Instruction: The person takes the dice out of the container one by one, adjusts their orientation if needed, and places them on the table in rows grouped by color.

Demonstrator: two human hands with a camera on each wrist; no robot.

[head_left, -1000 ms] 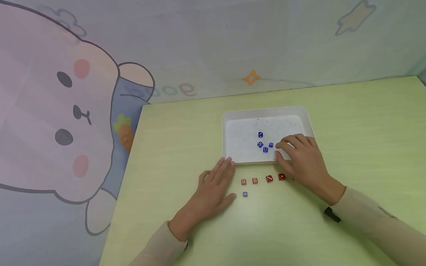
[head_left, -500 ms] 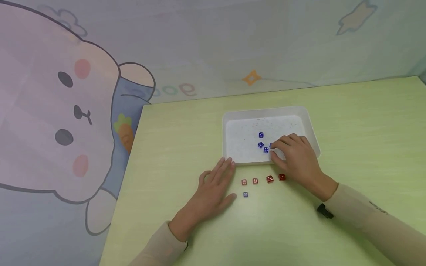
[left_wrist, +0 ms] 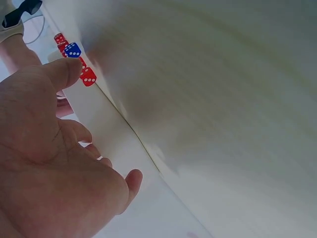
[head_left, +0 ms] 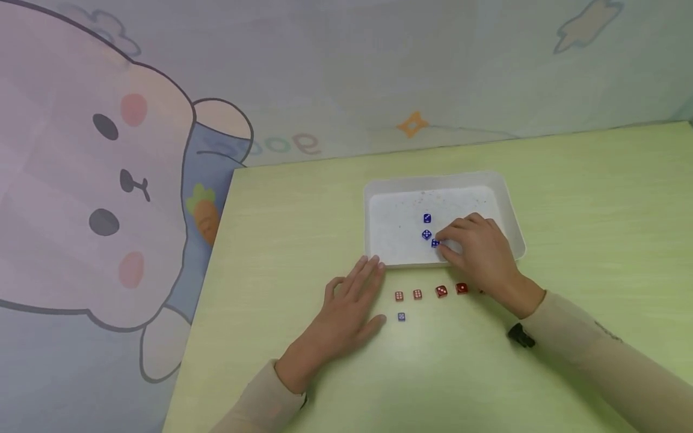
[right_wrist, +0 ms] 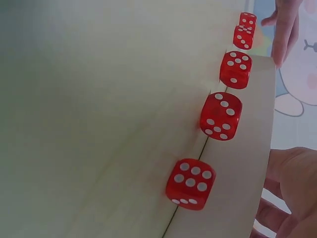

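A white tray [head_left: 379, 240] on the green table holds blue dice [head_left: 427, 218]. My right hand [head_left: 441, 243] reaches into its front part. Its curled index finger and thumb pinch a blue die [head_left: 435, 243] that is partly covered. In front of the tray lies a row of several red dice [head_left: 441, 291], and the right wrist view shows them close up [right_wrist: 221, 115]. A single blue die [head_left: 401, 317] lies below the row, also in the left wrist view [left_wrist: 73, 49]. My left hand [head_left: 352, 300] rests flat on the table, fingertips near the tray's front left corner.
The table's left edge [head_left: 211, 282] runs close to my left hand. A curtain with a cartoon rabbit [head_left: 108, 180] hangs behind and to the left. A black strap piece [head_left: 521, 335] sits on my right sleeve.
My right hand has slid left inside the tray onto the blue dice, covering one of them. The left hand and the dice on the table have not moved.
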